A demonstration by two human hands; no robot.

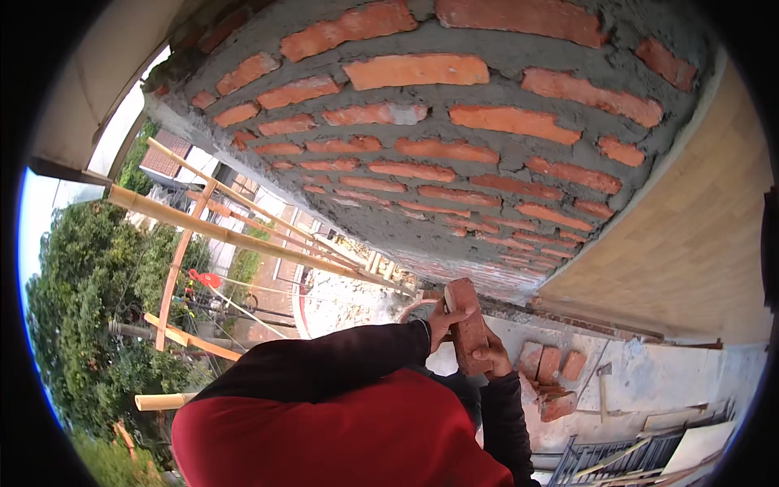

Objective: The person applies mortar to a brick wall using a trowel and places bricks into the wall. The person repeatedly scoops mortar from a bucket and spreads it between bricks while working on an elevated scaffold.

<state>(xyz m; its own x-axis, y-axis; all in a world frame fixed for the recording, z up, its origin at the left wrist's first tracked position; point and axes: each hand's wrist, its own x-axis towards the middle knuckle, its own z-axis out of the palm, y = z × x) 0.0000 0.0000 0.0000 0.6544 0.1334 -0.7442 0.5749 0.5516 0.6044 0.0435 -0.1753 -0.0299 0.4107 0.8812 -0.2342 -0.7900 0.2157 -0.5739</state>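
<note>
A red brick (467, 329) is held between my two hands in front of my body. My left hand (444, 323) grips it near its upper end, thumb laid over the face. Lower down, my right hand (495, 357) clasps the opposite side near the other end. Beyond the brick rises a brick wall (462, 154) with courses of orange-red brick set in thick grey mortar. The held brick appears apart from the wall. Several loose bricks (549, 365) lie in a small heap on the floor to the right of my right hand.
Bamboo poles (243, 239) cross at the left, with trees (97, 276) and ground far below past the wall's end. A hammer-like tool (603, 390) lies right of the loose bricks. A dark metal railing (592, 458) and boards (698, 446) are at lower right.
</note>
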